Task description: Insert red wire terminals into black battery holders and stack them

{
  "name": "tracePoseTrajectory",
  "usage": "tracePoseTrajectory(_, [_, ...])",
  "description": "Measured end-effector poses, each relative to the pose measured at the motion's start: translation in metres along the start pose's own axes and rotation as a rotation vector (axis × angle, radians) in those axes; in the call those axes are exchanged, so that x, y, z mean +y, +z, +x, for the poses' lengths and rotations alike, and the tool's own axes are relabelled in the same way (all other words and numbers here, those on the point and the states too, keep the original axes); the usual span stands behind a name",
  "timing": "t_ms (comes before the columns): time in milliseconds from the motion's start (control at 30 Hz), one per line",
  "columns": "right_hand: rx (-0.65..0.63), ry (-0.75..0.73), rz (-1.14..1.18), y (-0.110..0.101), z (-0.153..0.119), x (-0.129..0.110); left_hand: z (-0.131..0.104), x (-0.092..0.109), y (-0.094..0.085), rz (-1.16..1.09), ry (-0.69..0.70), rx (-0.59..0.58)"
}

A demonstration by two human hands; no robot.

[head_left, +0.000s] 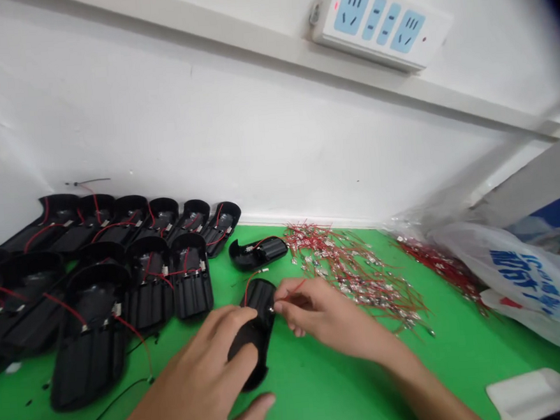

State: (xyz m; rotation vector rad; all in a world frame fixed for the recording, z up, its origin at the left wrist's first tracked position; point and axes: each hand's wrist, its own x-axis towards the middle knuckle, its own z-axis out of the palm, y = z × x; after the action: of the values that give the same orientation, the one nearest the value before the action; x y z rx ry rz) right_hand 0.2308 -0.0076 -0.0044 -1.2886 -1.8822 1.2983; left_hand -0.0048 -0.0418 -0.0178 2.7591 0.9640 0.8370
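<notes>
1. Centrally in the head view, a black housing (260, 294) is lying on the green tabletop (321, 392) between both hands; it is looking long and narrow, its dark hollow end pointing near and its other end far.
2. The left hand (218, 361) is arching over the housing's left side, fingers bent against it and thumb standing away; the underside is staying hidden, so whether it is gripping I cannot tell.
3. The right hand (320, 313) is pinching a thin red wire (297, 288) between thumb and forefinger, right at the housing's right edge, where a tiny shiny piece is showing.
4. Farther left, more black housings (191, 280) are standing in two rough rows, showing smooth, curved end walls, straight lengthwise ribs and looping red leads.
5. Beyond the hands, a single housing (261, 253) is lying apart, just beside a loose tangle of red wires (351, 269) glinting with small silvery metal ends.
6. On the right, a crinkled, translucent plastic bag (529, 276) with blue print is slumping beside another red bundle (441, 262).
7. Above, a boxy white power socket (382, 23) with pale-blue panels is jutting from the smooth white wall (255, 128).
</notes>
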Motion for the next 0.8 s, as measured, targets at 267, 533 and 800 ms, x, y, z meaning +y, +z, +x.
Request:
tracePoseTrajectory(267, [0.002, -0.070, -0.147, 0.012, -0.002, -0.004, -0.005, -0.004, 0.010, -0.081, -0.061, 0.047])
tracePoseTrajectory(533, [0.012, -0.057, -0.258, 0.018, -0.004, -0.004, -0.004, -0.005, 0.011, -0.127, -0.107, 0.105])
tracePoseTrajectory(800, [0.051, -0.038, -0.298, 0.017, -0.006, -0.006, -0.005, -0.007, 0.015, -0.157, -0.130, 0.096])
